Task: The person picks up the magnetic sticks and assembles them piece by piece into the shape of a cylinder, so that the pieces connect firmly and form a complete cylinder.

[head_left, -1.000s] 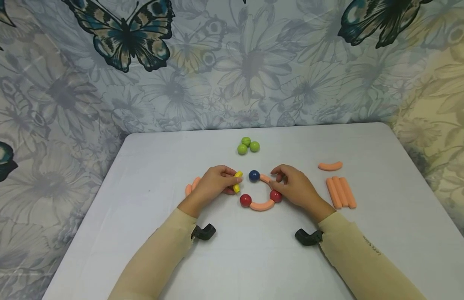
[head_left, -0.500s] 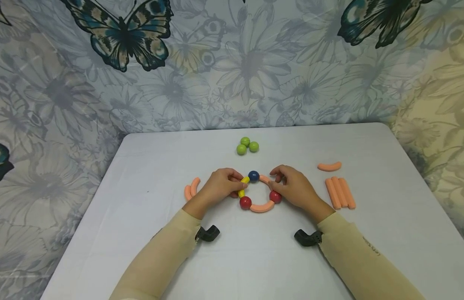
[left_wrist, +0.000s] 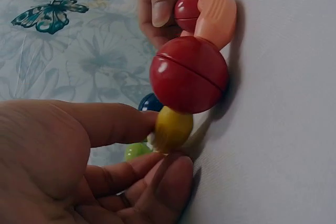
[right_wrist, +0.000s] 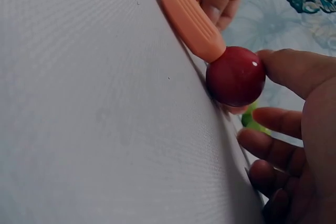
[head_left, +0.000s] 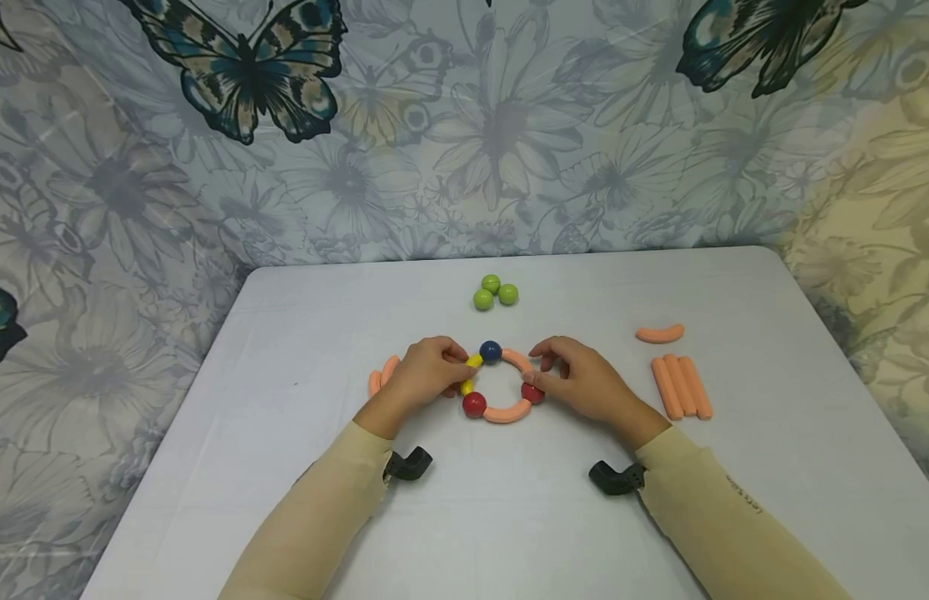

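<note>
A closed ring of toy balls and curved rods stands between my hands in the head view. Its parts are a blue ball (head_left: 491, 352), two red balls (head_left: 475, 405), two orange curved rods (head_left: 507, 413) and one yellow curved rod (head_left: 467, 386). My left hand (head_left: 428, 372) pinches the yellow rod between thumb and fingers; in the left wrist view this rod (left_wrist: 174, 129) meets a red ball (left_wrist: 189, 74). The thumb of my right hand (head_left: 584, 379) touches the right-hand red ball (right_wrist: 236, 76), its other fingers loosely bent and apart from the ball.
Three green balls (head_left: 491, 293) sit together at the back of the white table (head_left: 509, 517). On the right lie several straight orange rods (head_left: 682, 387) and a curved one (head_left: 660, 333). More orange rods (head_left: 375, 383) lie partly hidden behind the left hand.
The left hand brought the yellow rod into the gap between the blue ball and the left red ball. The whole ring then shifted slightly left, and the right thumb now lies at the red ball.
</note>
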The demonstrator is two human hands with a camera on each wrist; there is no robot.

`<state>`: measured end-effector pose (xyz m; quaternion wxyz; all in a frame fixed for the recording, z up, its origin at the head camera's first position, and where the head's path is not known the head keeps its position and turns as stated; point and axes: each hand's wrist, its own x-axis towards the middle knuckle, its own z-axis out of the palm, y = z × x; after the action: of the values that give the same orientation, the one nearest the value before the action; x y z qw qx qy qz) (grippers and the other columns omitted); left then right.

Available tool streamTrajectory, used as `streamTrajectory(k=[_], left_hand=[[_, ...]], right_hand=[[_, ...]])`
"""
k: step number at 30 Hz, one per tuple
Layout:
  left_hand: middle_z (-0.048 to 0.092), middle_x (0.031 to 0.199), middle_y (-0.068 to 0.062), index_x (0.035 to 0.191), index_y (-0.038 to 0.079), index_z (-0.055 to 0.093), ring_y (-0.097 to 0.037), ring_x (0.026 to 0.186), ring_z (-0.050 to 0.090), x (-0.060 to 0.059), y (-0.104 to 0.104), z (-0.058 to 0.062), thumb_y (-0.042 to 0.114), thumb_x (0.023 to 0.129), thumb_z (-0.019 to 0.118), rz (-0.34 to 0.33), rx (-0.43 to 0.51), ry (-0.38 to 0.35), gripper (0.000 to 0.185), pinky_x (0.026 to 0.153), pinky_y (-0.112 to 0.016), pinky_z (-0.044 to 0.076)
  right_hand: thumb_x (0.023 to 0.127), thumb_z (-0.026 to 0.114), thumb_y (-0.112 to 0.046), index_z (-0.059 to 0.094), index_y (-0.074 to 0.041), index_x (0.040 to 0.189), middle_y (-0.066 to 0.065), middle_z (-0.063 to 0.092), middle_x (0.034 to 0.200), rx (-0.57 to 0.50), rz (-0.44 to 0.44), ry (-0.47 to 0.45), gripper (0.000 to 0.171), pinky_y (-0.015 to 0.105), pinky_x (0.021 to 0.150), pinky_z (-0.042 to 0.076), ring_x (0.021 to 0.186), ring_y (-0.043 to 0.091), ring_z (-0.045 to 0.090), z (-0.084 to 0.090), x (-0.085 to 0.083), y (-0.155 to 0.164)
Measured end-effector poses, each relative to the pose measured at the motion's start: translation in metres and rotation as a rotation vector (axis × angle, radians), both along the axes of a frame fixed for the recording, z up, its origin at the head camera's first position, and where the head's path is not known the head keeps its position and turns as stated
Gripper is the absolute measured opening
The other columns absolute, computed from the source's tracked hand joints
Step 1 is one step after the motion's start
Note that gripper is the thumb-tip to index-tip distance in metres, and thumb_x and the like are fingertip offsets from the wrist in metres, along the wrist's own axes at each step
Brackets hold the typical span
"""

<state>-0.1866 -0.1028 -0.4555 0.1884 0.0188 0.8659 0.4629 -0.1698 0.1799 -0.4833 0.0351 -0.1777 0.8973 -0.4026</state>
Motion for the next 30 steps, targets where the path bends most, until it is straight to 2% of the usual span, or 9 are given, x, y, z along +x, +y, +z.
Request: streamTrajectory(k=[5, 12, 17, 23, 27, 30], left_hand=[[0.074, 0.084, -0.005, 0.111, 0.005, 0.073, -0.019, 0.066, 0.067, 0.000, -0.005, 0.003, 0.022, 0.095, 0.087, -0.004, -0.051, -0.008, 0.027, 0.062, -0.031, 0.056], [0.071, 0.084, -0.007, 0.112, 0.006, 0.071, -0.020, 0.064, 0.064, 0.001, -0.011, 0.004, 0.022, 0.096, 0.086, -0.015, -0.054, -0.036, 0.027, 0.062, -0.031, 0.054], [0.070, 0.083, -0.008, 0.113, 0.006, 0.071, -0.020, 0.064, 0.063, 0.002, -0.012, 0.003, 0.022, 0.096, 0.086, -0.017, -0.030, -0.033, 0.028, 0.061, -0.031, 0.054], [0.068, 0.081, -0.008, 0.114, 0.007, 0.071, -0.020, 0.061, 0.061, 0.004, -0.012, 0.000, 0.023, 0.096, 0.086, -0.017, -0.039, -0.008, 0.028, 0.060, -0.031, 0.052], [0.068, 0.083, -0.006, 0.117, 0.008, 0.071, -0.019, 0.062, 0.060, 0.006, -0.014, -0.002, 0.025, 0.098, 0.084, -0.032, -0.041, 0.026, 0.028, 0.060, -0.031, 0.050], [0.068, 0.089, -0.003, 0.123, 0.009, 0.071, -0.018, 0.068, 0.061, 0.010, -0.017, -0.004, 0.029, 0.099, 0.083, -0.069, -0.045, 0.068, 0.034, 0.064, -0.031, 0.048]], right_hand=[[0.100, 0.083, -0.026, 0.073, -0.011, 0.133, -0.002, 0.065, 0.105, -0.029, 0.040, 0.024, 0.038, 0.039, 0.072, 0.048, 0.085, 0.021, 0.055, -0.002, 0.001, 0.001], [0.099, 0.085, -0.036, 0.078, -0.019, 0.136, -0.004, 0.065, 0.116, -0.068, 0.157, 0.049, 0.041, 0.041, 0.085, 0.047, 0.102, 0.018, 0.057, -0.006, 0.001, 0.000], [0.097, 0.087, -0.039, 0.080, -0.022, 0.133, -0.004, 0.063, 0.113, -0.050, 0.166, 0.054, 0.040, 0.042, 0.083, 0.046, 0.100, 0.018, 0.056, -0.005, 0.002, 0.001], [0.097, 0.087, -0.041, 0.079, -0.021, 0.133, -0.004, 0.062, 0.114, -0.047, 0.175, 0.046, 0.042, 0.042, 0.085, 0.046, 0.101, 0.018, 0.056, -0.004, 0.001, 0.002], [0.097, 0.087, -0.040, 0.079, -0.021, 0.133, -0.004, 0.063, 0.114, -0.047, 0.173, 0.041, 0.042, 0.043, 0.087, 0.047, 0.102, 0.018, 0.056, -0.004, 0.002, 0.001], [0.098, 0.086, -0.040, 0.079, -0.021, 0.133, -0.003, 0.063, 0.115, -0.045, 0.162, 0.033, 0.041, 0.043, 0.085, 0.047, 0.101, 0.019, 0.056, -0.003, 0.002, 0.002]])
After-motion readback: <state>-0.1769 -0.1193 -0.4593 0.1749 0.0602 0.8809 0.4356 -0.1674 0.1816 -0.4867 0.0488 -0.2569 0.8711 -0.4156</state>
